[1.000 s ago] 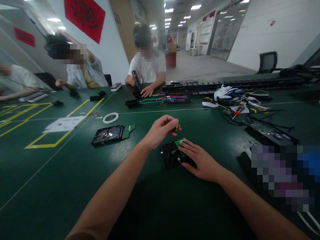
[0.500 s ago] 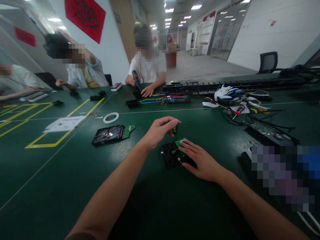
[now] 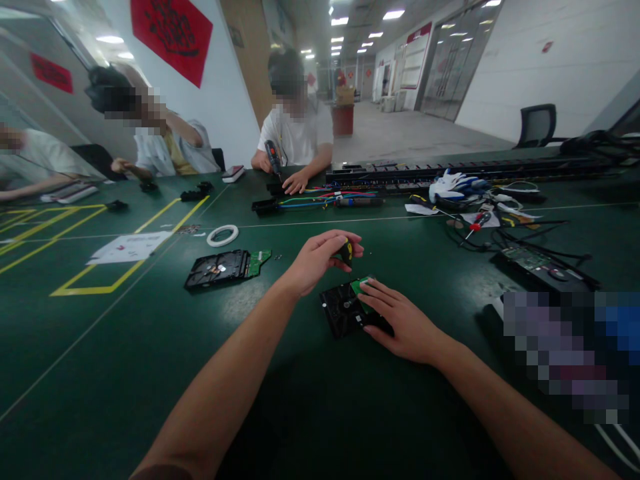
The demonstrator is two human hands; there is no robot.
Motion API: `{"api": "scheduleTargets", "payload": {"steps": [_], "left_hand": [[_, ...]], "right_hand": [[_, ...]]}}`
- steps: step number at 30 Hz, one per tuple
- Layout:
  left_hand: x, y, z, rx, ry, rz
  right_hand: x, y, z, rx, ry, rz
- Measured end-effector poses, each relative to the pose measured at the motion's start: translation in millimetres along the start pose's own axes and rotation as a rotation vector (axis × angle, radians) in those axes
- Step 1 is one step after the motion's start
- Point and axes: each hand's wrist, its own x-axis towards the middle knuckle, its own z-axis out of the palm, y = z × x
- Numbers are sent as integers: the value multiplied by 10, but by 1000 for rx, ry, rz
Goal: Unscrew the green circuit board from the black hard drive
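Observation:
My left hand is closed around a short screwdriver with a black and yellow handle, held above a hard drive. Its tip is too small to make out. The black hard drive lies on the green table, its green circuit board partly covered by my right hand. That hand rests on the drive's right side with fingers outstretched and thumb spread at the near edge. To the left lies another hard drive with its green board sticking out at one end.
A white tape roll and paper lie to the left. Across the table a person holds a power screwdriver near coloured wires. Gloves, cables and a red-handled screwdriver are at right, beyond a circuit board unit.
My left hand has shifted its fingers and tilted the screwdriver, so more of the handle's yellow end shows. My right hand and the hard drive stay in place.

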Motion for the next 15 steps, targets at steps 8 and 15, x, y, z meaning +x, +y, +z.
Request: {"api": "scheduleTargets", "payload": {"steps": [8, 15], "left_hand": [[15, -28, 1, 114, 67, 37], [11, -7, 22, 189, 102, 32]], "right_hand": [[6, -11, -10, -11, -1, 4], [-2, 2, 11, 9, 6, 3]]}}
